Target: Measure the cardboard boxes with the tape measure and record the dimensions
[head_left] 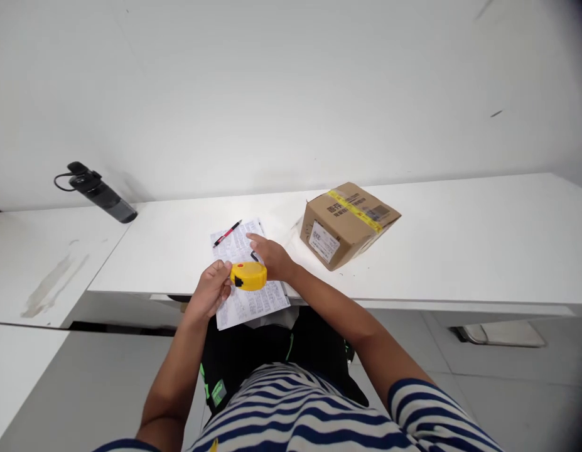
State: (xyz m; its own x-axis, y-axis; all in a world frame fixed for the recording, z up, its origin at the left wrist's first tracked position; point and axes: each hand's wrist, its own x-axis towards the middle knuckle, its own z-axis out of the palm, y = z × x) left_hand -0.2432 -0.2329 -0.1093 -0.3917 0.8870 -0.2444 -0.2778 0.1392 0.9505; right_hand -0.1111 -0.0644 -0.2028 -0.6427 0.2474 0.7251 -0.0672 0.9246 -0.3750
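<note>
A yellow tape measure (pixel 248 276) with a red button and a black part is pinched at its left end between the fingers of my left hand (pixel 211 287). Just behind and to the right of it is my right hand (pixel 273 258), its upper fingers stretched out to the left and its lower part partly covered by the tape measure. A small black loop (pixel 254 256) shows beside the right palm; what it belongs to is unclear. Below both hands lie printed sheets of paper (pixel 253 304), overhanging the table's front edge. On their upper part rests a red and black pen (pixel 227 233).
A taped cardboard box (pixel 350 223) with a white label stands right of my hands on the white table (pixel 469 251). Toward the back left is a black and grey bottle (pixel 102 193) with a loop. A wall (pixel 291 94) runs along the back.
</note>
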